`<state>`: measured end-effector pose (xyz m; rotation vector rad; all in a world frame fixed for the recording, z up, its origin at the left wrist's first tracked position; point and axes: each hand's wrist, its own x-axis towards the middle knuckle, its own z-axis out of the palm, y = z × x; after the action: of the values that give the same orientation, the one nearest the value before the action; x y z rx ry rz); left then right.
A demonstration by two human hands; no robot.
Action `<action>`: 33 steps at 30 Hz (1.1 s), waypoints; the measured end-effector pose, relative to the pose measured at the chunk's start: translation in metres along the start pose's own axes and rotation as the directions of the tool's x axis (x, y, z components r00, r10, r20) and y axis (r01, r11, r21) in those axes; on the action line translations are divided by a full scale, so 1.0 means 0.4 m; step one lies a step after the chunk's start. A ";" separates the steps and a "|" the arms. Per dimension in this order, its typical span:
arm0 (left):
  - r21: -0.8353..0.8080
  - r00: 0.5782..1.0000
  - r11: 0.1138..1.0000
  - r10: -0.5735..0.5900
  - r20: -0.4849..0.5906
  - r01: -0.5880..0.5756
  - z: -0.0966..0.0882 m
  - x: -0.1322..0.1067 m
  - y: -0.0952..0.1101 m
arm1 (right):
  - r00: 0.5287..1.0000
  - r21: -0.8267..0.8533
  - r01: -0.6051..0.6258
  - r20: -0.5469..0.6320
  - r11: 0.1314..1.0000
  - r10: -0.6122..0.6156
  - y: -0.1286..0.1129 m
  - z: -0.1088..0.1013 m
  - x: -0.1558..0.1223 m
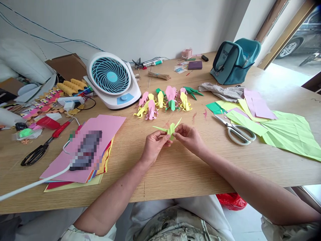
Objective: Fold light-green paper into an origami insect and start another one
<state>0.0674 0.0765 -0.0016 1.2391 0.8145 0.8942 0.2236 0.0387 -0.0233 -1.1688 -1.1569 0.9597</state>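
Both my hands meet over the middle of the wooden table (175, 167), pinching a small folded figure of light green paper (170, 128) with thin points sticking out to the left and upward. My left hand (154, 144) grips its lower left side with closed fingers. My right hand (189, 137) pinches its right side. Just beyond them lies a cluster of several finished folded figures (165, 102) in pink, yellow and green.
A stack of coloured paper sheets (86, 152) with a phone and white cable lies left. White-handled scissors (237, 132) and green and pink sheets (276, 127) lie right. Red-and-black scissors (42, 147), a desk fan (111, 78) and a teal bag (234, 60) stand further off.
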 end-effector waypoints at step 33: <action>0.047 0.994 0.993 0.102 0.028 -0.104 -0.004 0.002 -0.012 | 0.999 0.261 -0.043 0.044 0.965 0.033 -0.042 0.018 -0.013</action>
<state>0.0670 0.0772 -0.0067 1.3422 0.7613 0.9446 0.2152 0.0321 -0.0077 -0.9656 -1.0059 1.1320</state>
